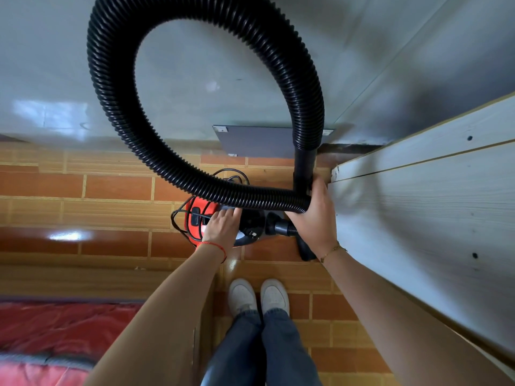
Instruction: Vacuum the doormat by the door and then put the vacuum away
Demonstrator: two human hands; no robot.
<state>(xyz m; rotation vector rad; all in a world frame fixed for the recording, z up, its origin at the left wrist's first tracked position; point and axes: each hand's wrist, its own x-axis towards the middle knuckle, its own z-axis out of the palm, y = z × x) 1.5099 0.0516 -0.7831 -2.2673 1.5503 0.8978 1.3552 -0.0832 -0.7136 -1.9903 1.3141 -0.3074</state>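
Hose (195, 32) looped upward; right hand (313, 215) grips crossing; left hand (221, 228) on vacuum (195, 218).

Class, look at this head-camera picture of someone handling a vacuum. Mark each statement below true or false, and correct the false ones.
1. The right hand holds the black hose. True.
2. The hose lies flat on the floor. False: it rises in a big loop in front of the wall.
3. The left hand rests on top of the vacuum. True.
4. The vacuum body is blue. False: it is red and black.
5. The person wears white shoes. True.
6. The left wrist is bare. False: it has a red string bracelet.
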